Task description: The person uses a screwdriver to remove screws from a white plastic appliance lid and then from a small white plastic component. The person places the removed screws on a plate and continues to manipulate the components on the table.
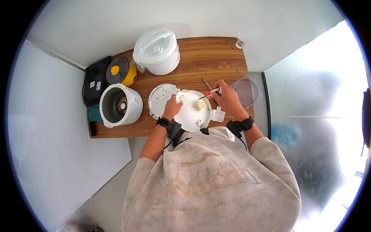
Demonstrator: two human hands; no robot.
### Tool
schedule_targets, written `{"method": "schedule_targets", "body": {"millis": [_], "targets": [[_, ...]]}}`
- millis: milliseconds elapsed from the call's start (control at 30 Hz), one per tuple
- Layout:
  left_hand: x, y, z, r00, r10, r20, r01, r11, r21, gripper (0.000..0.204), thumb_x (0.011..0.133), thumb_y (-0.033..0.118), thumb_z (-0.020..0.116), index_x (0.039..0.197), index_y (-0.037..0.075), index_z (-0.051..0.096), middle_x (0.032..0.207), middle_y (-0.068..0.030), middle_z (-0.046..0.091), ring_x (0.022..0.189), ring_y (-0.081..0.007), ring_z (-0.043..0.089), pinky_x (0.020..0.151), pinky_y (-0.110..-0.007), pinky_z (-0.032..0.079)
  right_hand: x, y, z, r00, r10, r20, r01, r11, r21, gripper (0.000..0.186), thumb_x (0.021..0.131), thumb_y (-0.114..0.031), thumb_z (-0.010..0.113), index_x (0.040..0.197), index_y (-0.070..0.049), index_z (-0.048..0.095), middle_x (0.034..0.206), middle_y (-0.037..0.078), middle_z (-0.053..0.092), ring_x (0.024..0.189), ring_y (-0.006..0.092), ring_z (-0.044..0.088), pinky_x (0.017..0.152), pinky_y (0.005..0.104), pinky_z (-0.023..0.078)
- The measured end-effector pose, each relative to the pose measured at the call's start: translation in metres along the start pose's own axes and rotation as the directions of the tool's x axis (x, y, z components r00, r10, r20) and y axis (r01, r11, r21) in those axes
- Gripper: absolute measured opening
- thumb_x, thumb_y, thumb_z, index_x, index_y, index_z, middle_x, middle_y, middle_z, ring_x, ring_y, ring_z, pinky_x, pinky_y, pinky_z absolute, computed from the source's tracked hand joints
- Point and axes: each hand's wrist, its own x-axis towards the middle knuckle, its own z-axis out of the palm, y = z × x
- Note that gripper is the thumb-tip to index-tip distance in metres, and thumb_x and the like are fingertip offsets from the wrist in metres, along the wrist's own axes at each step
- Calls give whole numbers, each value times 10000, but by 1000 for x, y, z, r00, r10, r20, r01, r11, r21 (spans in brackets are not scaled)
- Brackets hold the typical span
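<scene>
A round white lid [191,118] of a cooker lies near the front edge of the table, with a cream round fitting [200,105] at its middle and small white brackets on its face. My left hand [172,107] grips the lid's left rim with its fingers bent round a small white bracket. In my right hand [228,101] is a screwdriver [210,94] with a red handle, its fingers closed round it. Its shaft points left, just above the cream fitting; whether the tip touches anything I cannot tell. A perforated metal disc [157,101] lies beside my left hand.
A white cooker pot [131,105] stands open at the left, near a yellow pot [130,76] and a black bag [94,83]. Behind stands a lidded white cooker [164,63]. A white hinge-like piece [218,115] and a clear plastic sheet [247,91] lie at the right.
</scene>
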Motion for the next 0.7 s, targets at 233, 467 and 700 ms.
{"method": "schedule_targets", "body": {"millis": [233, 467, 700], "targets": [[2, -11, 7, 999, -31, -43, 39, 981, 191, 580, 825, 288, 723, 1252, -21, 481, 1166, -272, 570, 1078, -432, 579, 903, -468, 505, -5, 9, -3, 998, 24, -52, -22, 999, 47, 308, 859, -177, 645, 1089, -19, 512, 1011, 234, 655, 942, 432, 623, 798, 458, 496], [0, -21, 0, 991, 64, -114, -41, 979, 198, 574, 843, 289, 711, 1286, 3, 486, 1160, -271, 562, 1068, -420, 580, 934, -457, 480, -4, 9, 1, 997, -9, -72, 14, 998, 57, 301, 857, -178, 651, 1067, -22, 504, 988, 228, 654, 914, 430, 630, 769, 466, 504], [-7, 43, -35, 906, 417, -65, -405, 903, 145, 295, 857, 195, 699, 1125, 88, 637, 1055, -162, 621, 1008, -323, 599, 891, -406, 471, -3, -9, -7, 999, 30, -28, -25, 989, 147, 315, 861, -197, 666, 1066, -19, 507, 969, 223, 664, 901, 415, 641, 759, 438, 506]]}}
